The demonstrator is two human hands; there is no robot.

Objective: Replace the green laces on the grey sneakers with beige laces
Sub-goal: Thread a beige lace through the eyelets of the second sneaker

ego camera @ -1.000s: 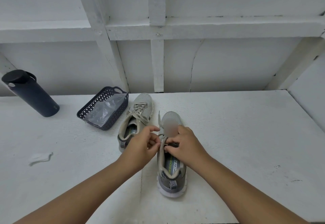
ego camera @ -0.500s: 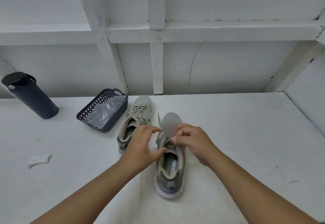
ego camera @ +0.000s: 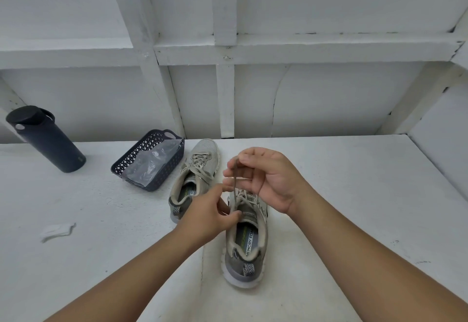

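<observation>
Right hand (ego camera: pixel 268 177) raised lace (ego camera: pixel 235 182) above sneaker (ego camera: pixel 247 240).

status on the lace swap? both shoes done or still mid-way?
Midway. The far grey sneaker looks laced in beige. The near grey sneaker is in hand: the right hand pinches a lace end pulled up from the eyelets, and the left hand works at the tongue. Left: finishing this shoe's lacing; its colour is unclear.

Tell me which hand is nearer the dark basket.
Left. The left hand sits just right of the basket, by the far sneaker's heel; the right hand is farther right, pinching a lace.
</observation>
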